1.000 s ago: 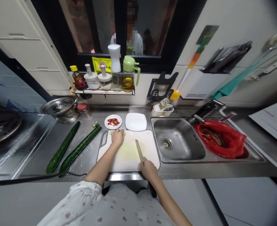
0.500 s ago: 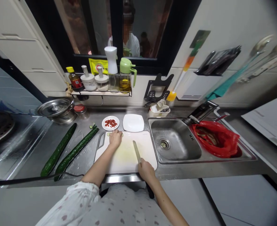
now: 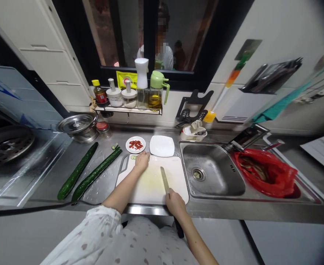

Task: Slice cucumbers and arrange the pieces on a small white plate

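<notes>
My left hand point(image 3: 142, 162) reaches to the far edge of the white cutting board point(image 3: 156, 191), its fingers bent down over pale green cucumber slices point(image 3: 133, 157). Slices peek out on both sides of it; what lies under the fingers is hidden. In my right hand point(image 3: 175, 203) is a knife point(image 3: 164, 178), held by its handle, the blade pointing away from me over the board's right half. A wet, pale green patch marks the board between the hands. Two long cucumbers, one whole point(image 3: 79, 171) and one with a cut end point(image 3: 97, 175), lie to the left.
Behind the board stand a small plate point(image 3: 128, 147) of chopped red pieces and a white square plate point(image 3: 162, 146). At right is the sink point(image 3: 214, 173), with a red plastic bag point(image 3: 277, 182) beside it. A lidded steel pot point(image 3: 80, 134) and red-lidded jar point(image 3: 103, 130) stand back left.
The view has shifted, so the scene sits further right in the picture. My left hand stays at the slices by the board's far edge, and the knife stays in my right hand.
</notes>
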Demonstrator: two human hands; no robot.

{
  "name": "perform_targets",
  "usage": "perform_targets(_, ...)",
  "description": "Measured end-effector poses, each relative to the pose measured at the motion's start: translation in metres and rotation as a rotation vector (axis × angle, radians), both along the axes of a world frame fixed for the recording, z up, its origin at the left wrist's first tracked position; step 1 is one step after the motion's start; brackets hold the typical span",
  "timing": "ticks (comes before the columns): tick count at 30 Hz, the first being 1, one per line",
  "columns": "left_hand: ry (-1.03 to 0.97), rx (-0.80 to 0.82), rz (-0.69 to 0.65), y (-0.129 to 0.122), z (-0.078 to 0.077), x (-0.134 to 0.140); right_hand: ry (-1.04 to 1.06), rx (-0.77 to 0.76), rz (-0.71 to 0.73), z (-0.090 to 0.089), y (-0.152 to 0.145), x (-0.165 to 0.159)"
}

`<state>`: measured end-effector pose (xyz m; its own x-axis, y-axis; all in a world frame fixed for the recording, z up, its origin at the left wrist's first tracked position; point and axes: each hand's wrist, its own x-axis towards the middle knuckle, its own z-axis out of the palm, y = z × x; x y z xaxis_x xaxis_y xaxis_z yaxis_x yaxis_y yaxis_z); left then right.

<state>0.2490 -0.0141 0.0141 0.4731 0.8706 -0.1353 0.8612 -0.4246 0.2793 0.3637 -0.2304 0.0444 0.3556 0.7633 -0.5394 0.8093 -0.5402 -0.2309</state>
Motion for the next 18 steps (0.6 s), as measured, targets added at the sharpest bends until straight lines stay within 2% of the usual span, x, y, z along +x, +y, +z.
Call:
perform_targets(3,-0.054,-0.031,0.068,-0.003,0.003,-0.001,0.002,0.001,0.008,-0.002,0.000,0.001)
perform_targets(10,-0.325,-0.236,0.372,-0.027,0.000,-0.025,-0.002,0.017,0.032,-0.004,0.001,0.003)
perform_targets(13,-0.395,-0.297,0.412,-0.042,-0.008,-0.043,-0.015,0.019,0.050,-0.002,0.001,0.002)
perform_targets(18,-0.401,-0.324,0.437,-0.058,-0.021,-0.064,-0.047,-0.005,0.094,0.002,0.002,0.001)
